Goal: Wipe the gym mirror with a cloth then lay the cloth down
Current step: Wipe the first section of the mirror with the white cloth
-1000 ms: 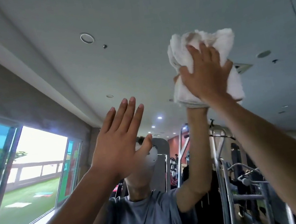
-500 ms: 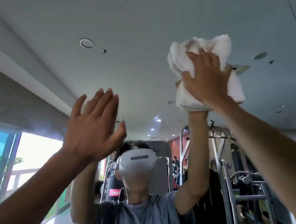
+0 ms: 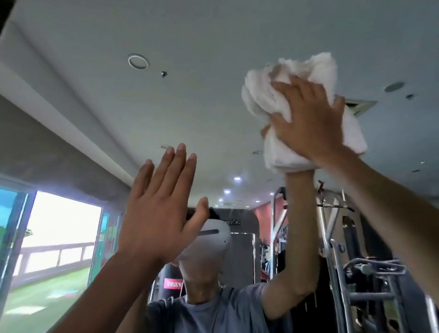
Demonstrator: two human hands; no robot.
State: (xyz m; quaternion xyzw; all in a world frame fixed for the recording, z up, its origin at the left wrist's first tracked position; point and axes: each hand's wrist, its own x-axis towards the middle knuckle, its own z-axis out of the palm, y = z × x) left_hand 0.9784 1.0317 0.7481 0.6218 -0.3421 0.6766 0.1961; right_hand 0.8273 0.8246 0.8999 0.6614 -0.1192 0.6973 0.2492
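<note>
White cloth (image 3: 266,97) pressed to mirror (image 3: 205,106) under right grip (image 3: 310,126).

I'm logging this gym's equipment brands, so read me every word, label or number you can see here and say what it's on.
Grey machine panel: one small dark line of letters along its top edge, reversed in the mirror, too small to read.
Red label on a dark bag: white letters, reversed and blurred, unreadable.
Nothing else carries readable text or numbers.
</note>
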